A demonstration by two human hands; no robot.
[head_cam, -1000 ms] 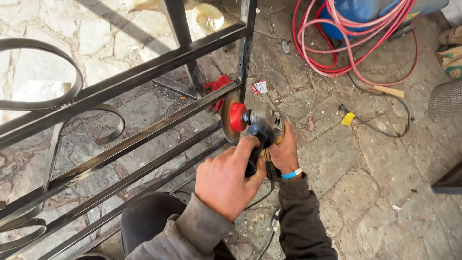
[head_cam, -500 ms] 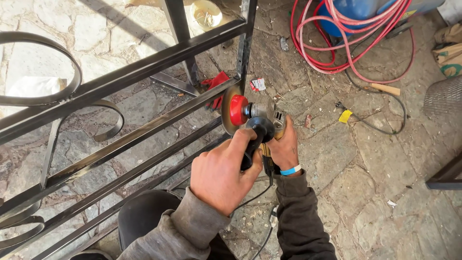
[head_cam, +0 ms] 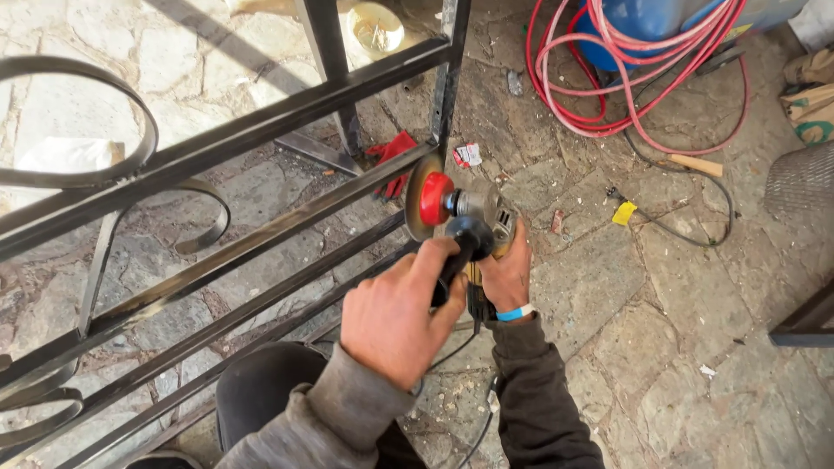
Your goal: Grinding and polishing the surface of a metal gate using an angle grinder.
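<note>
An angle grinder (head_cam: pixel 469 213) with a red-hubbed disc (head_cam: pixel 424 198) is held in both hands. My left hand (head_cam: pixel 395 313) is wrapped around its black side handle. My right hand (head_cam: pixel 508 269), with a blue wristband, grips the grinder's body from the right. The disc's edge sits against the end of a black steel bar of a metal gate frame (head_cam: pixel 261 130), close to where a vertical post meets it.
Red hoses (head_cam: pixel 608 78) lie coiled beside a blue tank (head_cam: pixel 643 22) at the top right. A black cable (head_cam: pixel 686 230) with a yellow tag crosses the stone paving. A red glove (head_cam: pixel 391 156) lies under the frame. A dark metal corner (head_cam: pixel 804 321) juts in at right.
The grinder and both hands have stayed at the bar end; the view has shifted slightly, and the left hand has settled a little lower on the side handle.
</note>
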